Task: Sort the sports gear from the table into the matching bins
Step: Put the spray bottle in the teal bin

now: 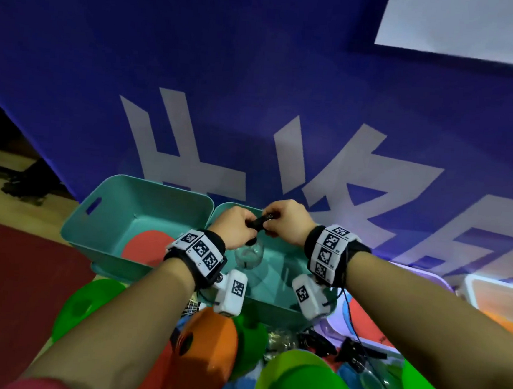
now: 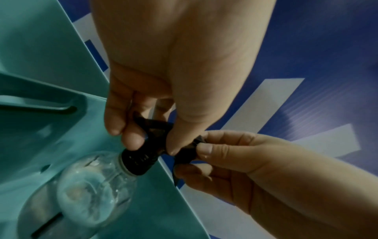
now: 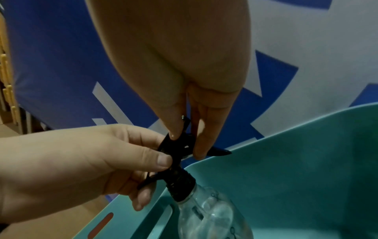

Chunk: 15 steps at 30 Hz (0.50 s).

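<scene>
While the head view alone takes in the blue banner across the upper frame and the two teal bins at centre, only the wrist views resolve the clear bottle hanging over the right-hand bin. Left hand pinches its black cap piece narrowly; right hand pinches the black clip above it.

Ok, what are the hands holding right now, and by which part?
A clear spray bottle, hanging over the teal bin. Both hands grip only its black trigger head: left hand near the cap, right hand at the nozzle end.
</scene>
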### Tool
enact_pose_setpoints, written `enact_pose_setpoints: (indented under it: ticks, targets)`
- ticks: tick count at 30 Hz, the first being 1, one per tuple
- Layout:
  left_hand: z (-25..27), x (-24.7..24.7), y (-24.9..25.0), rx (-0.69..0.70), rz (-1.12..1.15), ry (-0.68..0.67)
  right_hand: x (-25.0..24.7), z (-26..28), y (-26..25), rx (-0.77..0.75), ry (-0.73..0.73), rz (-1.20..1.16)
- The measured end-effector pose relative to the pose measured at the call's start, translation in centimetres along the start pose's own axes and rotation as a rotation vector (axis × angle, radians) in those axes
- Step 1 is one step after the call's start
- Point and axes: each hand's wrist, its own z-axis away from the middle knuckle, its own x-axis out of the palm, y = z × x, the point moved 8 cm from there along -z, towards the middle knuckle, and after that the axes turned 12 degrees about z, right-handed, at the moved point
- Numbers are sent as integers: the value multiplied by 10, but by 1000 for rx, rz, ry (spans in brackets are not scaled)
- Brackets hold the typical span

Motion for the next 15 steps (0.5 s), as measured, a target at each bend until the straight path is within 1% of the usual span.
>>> enact_pose_setpoints:
  ticks: [4, 7, 9, 12, 15]
  targets:
    - [-22, -1, -18, -91, -117, -32, 16, -27, 9, 63, 4, -88]
    - [-35, -2, -31, -149, -150, -43, 30, -43, 14, 109, -13, -137]
    - [-43, -1, -43, -207, -130, -52, 44, -51, 17, 132, -69, -177]
    - [-54, 2, -62, -292, -91, -44, 69, -58, 18, 165, -206, -269]
    - [-63, 6, -76, -344, -134, -56, 87, -62, 18, 209, -307, -373]
